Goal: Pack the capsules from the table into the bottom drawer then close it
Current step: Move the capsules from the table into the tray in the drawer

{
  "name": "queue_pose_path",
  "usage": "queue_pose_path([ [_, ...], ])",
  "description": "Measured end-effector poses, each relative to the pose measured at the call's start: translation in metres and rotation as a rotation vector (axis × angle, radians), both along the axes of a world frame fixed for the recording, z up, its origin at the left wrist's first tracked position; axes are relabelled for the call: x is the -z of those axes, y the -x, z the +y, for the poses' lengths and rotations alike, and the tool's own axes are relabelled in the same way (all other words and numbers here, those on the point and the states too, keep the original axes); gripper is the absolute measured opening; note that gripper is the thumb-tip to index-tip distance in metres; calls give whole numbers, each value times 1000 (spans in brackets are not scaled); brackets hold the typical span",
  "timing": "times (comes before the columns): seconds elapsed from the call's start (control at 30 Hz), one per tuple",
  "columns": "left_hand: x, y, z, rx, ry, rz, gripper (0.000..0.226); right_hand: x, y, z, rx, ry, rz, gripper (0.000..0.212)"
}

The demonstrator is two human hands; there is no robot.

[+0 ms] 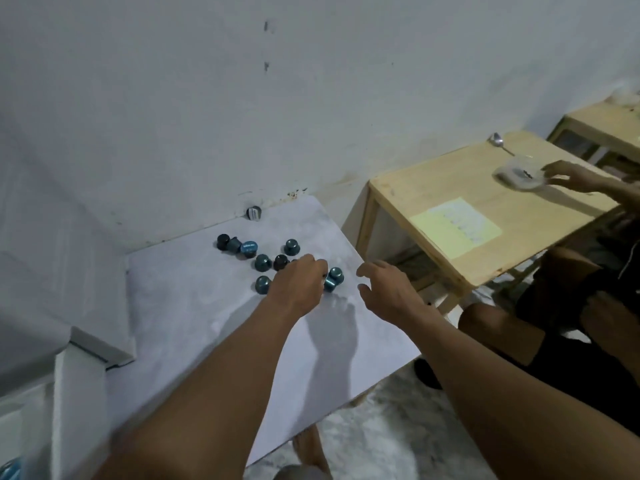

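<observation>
Nearest, lower left: white unit point(90, 344) beside bench point(194, 323); drawer itself not made out. Left hand point(298, 284) knuckles-up over capsules point(263, 263), fingers point(318, 266) curled down, probably gathering; grip hidden, cannot tell. Right hand point(384, 289) just beside, fingers spread, holding nothing, likely poised to stop rollers at bench edge. Farther: capsules loose mid-bench; stray capsule point(254, 213) against wall point(311, 116).

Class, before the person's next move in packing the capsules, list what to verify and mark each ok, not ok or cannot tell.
1. Left hand reaches the small teal and dark capsules on the white table: ok.
2. Left hand grips one: cannot tell, fingers hidden.
3. Right hand free: ok, open, empty.
4. Lone dark capsule at the wall collected: not ok.
5. Bottom drawer open: cannot tell, not seen.
</observation>
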State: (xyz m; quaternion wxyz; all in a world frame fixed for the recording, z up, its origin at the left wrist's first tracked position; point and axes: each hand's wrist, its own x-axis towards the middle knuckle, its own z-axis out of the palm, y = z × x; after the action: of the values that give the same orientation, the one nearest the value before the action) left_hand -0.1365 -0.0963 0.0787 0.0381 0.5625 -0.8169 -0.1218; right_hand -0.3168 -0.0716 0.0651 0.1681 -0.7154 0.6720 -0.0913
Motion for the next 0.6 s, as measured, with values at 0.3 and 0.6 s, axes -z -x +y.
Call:
queue_pose_path([
  [0.3, 48, 4, -62, 133, -166, 22, 28, 31, -9, -74, -97, -174, -28, 33],
  [0.6, 66, 8, -79, 143, -165, 33, 28, 56, -6, -116, -179, -260, -35, 14],
])
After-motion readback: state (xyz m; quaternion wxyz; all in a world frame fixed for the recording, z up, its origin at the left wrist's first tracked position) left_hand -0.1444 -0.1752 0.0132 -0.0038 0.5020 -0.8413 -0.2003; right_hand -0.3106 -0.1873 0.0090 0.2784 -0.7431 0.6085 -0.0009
